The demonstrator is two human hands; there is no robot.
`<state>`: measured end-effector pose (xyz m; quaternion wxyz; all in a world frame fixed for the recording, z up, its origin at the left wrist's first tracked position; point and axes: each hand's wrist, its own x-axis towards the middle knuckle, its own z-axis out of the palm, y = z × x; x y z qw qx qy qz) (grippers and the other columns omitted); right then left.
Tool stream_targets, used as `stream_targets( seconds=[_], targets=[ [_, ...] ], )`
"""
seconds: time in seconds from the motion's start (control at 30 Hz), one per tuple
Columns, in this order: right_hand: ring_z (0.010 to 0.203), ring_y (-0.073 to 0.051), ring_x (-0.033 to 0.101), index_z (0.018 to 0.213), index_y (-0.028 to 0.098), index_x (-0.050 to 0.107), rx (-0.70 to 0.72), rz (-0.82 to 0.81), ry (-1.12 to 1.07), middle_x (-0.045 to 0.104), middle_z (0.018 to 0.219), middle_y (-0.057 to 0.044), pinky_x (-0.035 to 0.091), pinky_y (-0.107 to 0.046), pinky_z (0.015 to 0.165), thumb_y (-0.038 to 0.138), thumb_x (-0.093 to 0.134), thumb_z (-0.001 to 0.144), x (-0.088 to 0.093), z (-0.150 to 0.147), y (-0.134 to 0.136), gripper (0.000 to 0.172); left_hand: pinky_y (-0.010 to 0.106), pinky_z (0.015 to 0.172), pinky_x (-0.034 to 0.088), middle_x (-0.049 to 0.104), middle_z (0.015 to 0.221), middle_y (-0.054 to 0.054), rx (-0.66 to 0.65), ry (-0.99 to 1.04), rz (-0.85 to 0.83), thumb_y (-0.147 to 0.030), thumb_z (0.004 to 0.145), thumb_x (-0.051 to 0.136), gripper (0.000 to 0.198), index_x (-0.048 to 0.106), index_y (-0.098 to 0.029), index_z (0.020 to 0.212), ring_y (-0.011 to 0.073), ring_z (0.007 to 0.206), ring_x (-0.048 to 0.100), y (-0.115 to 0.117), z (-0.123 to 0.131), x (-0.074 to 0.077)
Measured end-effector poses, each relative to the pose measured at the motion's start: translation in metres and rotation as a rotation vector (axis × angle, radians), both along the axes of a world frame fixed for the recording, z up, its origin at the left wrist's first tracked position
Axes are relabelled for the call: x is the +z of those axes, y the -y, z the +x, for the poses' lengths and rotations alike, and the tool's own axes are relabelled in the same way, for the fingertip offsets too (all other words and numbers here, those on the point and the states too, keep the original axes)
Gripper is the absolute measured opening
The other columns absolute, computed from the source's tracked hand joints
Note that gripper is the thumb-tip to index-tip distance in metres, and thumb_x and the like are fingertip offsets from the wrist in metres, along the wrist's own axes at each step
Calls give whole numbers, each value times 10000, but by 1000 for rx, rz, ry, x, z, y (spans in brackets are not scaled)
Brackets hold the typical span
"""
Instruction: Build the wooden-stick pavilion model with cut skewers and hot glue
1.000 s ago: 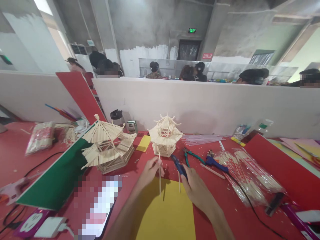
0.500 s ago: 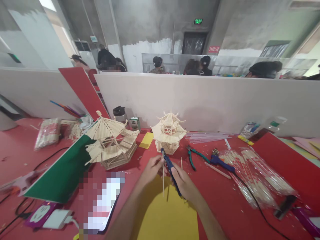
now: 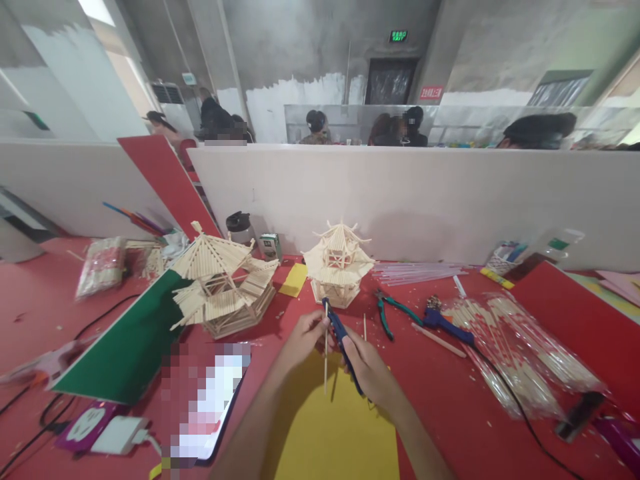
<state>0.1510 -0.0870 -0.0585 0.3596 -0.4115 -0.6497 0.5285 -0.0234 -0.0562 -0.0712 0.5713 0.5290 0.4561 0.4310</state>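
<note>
My left hand (image 3: 306,337) is closed in a pinch on a thin wooden stick (image 3: 326,373), held lengthwise above a yellow sheet (image 3: 335,433). In my right hand (image 3: 367,367) is a long dark blue hand tool (image 3: 338,327), its exact kind unclear. The tool's far end meets the upper end of the stick. Just beyond my hands stands a small tiered pavilion model (image 3: 338,263) made of wooden sticks. A larger stick pavilion model (image 3: 223,287) stands to the left.
Green-handled pliers (image 3: 385,320), a blue glue gun (image 3: 445,323) with a cable and bagged sticks (image 3: 505,353) lie to the right. At left are a phone (image 3: 215,407), a green board (image 3: 125,340) and a white plug (image 3: 120,437). A white partition (image 3: 400,200) stands behind.
The view has shifted slightly. Both hands, the stick and the blue tool keep nearly the same position against each other.
</note>
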Motion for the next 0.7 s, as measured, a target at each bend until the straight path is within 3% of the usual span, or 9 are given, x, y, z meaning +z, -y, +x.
stream_targets(
  seconds=[0.2, 0.7],
  targets=[
    [610, -120, 483, 1259, 225, 562, -6, -8, 26, 543, 743, 14, 377, -207, 536, 476, 341, 992, 1, 2, 0, 428, 220, 489, 475, 652, 592, 18, 12, -3, 13, -500, 882, 540, 347, 578, -155, 868, 142, 502, 626, 1, 1, 1],
    [578, -120, 485, 1244, 216, 562, -42, 25, 87, 520, 732, 13, 395, -202, 507, 509, 303, 991, -9, -3, -1, 466, 219, 457, 454, 646, 562, 25, 1, 15, 19, -550, 852, 550, 395, 567, -156, 825, 139, 463, 600, -2, 2, -4]
  ],
)
